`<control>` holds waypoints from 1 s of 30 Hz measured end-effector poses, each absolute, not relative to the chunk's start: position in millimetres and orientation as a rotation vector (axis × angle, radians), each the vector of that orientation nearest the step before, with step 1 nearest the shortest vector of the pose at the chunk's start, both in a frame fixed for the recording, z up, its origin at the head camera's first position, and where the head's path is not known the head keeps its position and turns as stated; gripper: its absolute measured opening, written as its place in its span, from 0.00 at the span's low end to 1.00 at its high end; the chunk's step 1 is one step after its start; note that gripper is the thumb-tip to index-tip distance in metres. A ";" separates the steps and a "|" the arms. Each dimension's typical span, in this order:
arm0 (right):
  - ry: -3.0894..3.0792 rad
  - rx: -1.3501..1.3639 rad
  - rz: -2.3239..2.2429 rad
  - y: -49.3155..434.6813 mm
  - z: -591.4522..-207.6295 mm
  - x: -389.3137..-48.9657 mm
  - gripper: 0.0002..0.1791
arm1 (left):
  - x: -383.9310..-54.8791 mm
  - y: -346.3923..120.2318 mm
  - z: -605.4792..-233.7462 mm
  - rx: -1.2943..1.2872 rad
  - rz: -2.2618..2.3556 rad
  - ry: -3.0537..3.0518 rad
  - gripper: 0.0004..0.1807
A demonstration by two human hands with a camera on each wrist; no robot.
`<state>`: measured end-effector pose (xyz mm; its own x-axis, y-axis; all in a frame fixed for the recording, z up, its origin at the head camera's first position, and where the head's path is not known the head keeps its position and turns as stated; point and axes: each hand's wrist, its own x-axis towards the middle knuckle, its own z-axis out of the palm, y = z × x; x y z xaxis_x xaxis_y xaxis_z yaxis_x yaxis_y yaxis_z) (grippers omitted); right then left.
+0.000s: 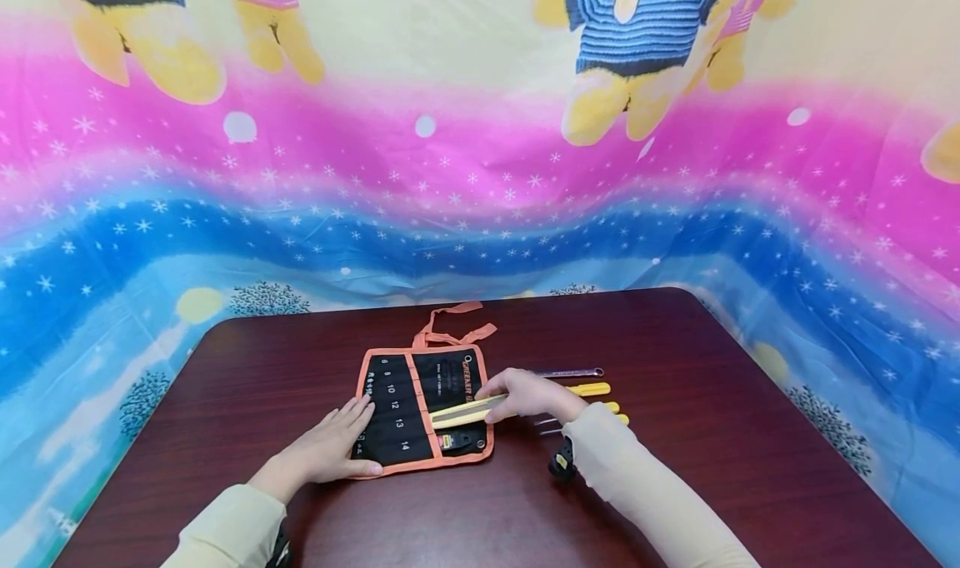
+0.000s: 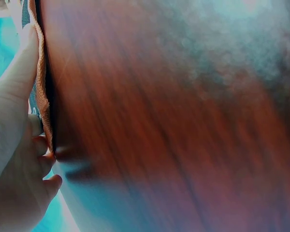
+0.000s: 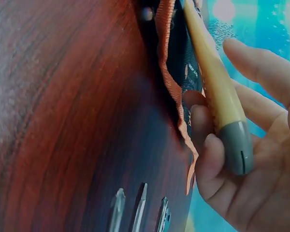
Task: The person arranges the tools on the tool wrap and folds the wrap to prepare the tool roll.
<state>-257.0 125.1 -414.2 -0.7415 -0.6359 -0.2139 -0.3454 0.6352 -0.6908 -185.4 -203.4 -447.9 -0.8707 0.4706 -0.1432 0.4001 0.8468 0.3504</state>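
A black tool pouch (image 1: 384, 435) with orange trim lies unfolded on the table, numbers printed down its left part. My left hand (image 1: 330, 445) rests flat on its left edge, fingers spread, thumb along the lower border. With curled fingers my right hand (image 1: 521, 395) holds a yellow utility knife (image 1: 453, 416) over the pouch's right part. The knife's far end meets the orange middle band; whether it is inside a pocket I cannot tell. In the right wrist view, the knife's grey end (image 3: 236, 147) lies across the fingers. A dark item with a yellow label (image 1: 452, 441) sits at a lower pocket.
Right of the pouch lie a metal wrench (image 1: 573, 373) and several yellow-handled screwdrivers (image 1: 591, 389), partly behind my right hand. Their metal shafts (image 3: 139, 208) show in the right wrist view. Orange ties (image 1: 450, 335) trail behind the pouch. A patterned cloth (image 1: 480, 176) hangs beyond the table.
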 end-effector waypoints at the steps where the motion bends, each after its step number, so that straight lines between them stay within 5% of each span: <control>1: 2.424 -0.783 -0.870 124.1 -414.7 -256.9 0.17 | -185.3 -203.4 -447.8 0.671 0.459 2.802 0.55; 18: 2.561 -0.959 -0.710 112.2 -420.4 -252.6 0.22 | -185.7 -202.8 -447.7 0.668 0.458 2.800 0.55; 30: 2.652 -0.927 -0.660 95.5 -425.9 -250.0 0.17 | -185.4 -203.4 -447.5 0.693 0.455 2.808 0.55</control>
